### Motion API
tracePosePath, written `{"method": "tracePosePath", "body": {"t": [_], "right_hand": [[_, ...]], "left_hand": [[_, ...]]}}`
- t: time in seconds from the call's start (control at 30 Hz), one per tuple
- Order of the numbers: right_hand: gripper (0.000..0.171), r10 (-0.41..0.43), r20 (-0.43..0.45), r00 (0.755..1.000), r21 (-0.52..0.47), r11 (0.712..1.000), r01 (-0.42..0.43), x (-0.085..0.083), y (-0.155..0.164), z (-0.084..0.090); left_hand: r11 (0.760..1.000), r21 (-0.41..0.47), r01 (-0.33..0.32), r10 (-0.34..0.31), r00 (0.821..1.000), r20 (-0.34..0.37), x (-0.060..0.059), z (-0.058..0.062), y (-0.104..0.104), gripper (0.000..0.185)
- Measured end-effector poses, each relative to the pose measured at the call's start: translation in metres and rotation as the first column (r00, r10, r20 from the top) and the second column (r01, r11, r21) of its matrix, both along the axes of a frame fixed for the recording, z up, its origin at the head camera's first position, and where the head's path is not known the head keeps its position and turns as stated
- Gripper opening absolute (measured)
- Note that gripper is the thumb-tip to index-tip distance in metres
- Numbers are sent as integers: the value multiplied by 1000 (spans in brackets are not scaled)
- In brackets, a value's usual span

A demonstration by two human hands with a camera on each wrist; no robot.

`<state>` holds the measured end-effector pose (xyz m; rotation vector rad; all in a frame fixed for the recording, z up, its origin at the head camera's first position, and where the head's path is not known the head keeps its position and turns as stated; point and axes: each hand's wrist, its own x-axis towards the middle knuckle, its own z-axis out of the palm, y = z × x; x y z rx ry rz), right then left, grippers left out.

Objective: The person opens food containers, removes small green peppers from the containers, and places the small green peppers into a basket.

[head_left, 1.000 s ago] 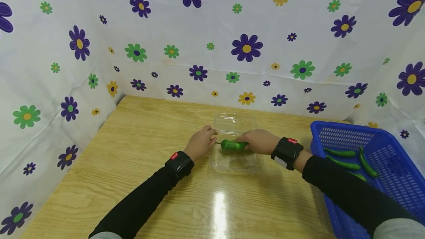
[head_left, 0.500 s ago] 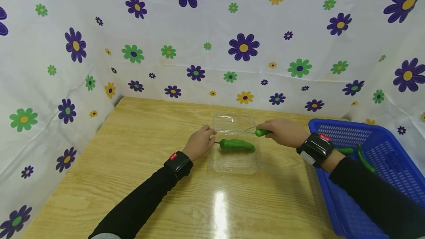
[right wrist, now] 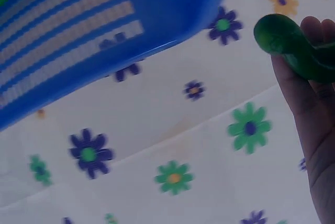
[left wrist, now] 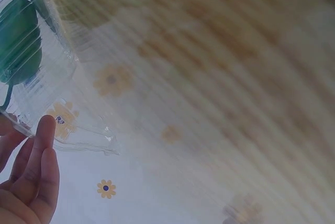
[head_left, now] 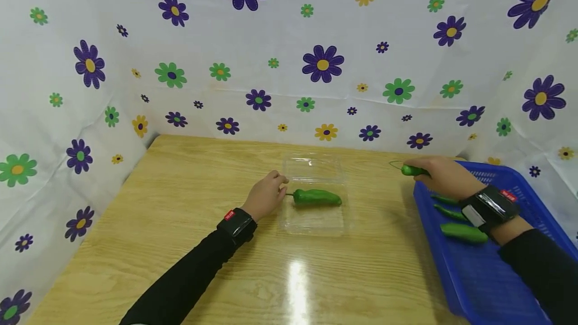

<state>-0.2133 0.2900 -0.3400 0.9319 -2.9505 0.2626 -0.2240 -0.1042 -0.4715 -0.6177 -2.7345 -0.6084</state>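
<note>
A long green pepper [head_left: 317, 197] lies in a clear plastic clamshell box [head_left: 316, 225] with its lid laid back. At the box's left side, my left hand [head_left: 265, 195] pinches the edge near the pepper's stem; in the left wrist view, thumb and fingertips meet the clear rim. My right hand [head_left: 447, 177] grips another green pepper [head_left: 412, 170], curved, with a thin stem pointing left. That hand is above the far left corner of the blue basket [head_left: 435, 260]. In the right wrist view, the curved pepper [right wrist: 280, 41] sticks out past the fingers, and part of it is hidden.
Several green peppers lie in the basket, a broad one [head_left: 464, 233] nearest; my right arm covers part of it. A wooden table [head_left: 194, 174] lies under everything. A flowered white cloth [head_left: 280, 29] hangs behind and at both sides.
My right hand has moved right from over the box to the basket, carrying the curved pepper. The other pepper stays in the box. My left hand has kept its place at the edge.
</note>
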Motion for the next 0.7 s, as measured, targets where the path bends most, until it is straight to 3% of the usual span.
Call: {"method": "tracePosePath", "body": {"t": [0.23, 0.33, 0.57, 0.7], "right_hand": [[41, -142, 21, 990, 16, 990, 142, 0, 46, -4], [44, -221, 71, 973, 36, 975, 219, -2, 64, -6], [41, -311, 72, 948, 37, 950, 309, -8, 111, -23], [42, -392, 99, 915, 69, 920, 386, -4, 131, -35]], "left_hand": [[1000, 2, -1, 1, 1000, -18, -3, -7, 0, 18], [1000, 2, 7, -7, 1000, -12, -2, -6, 0, 18], [1000, 8, -2, 2, 1000, 0, 0, -2, 1, 18], [1000, 1, -3, 3, 1000, -1, -2, -3, 1, 18]]}}
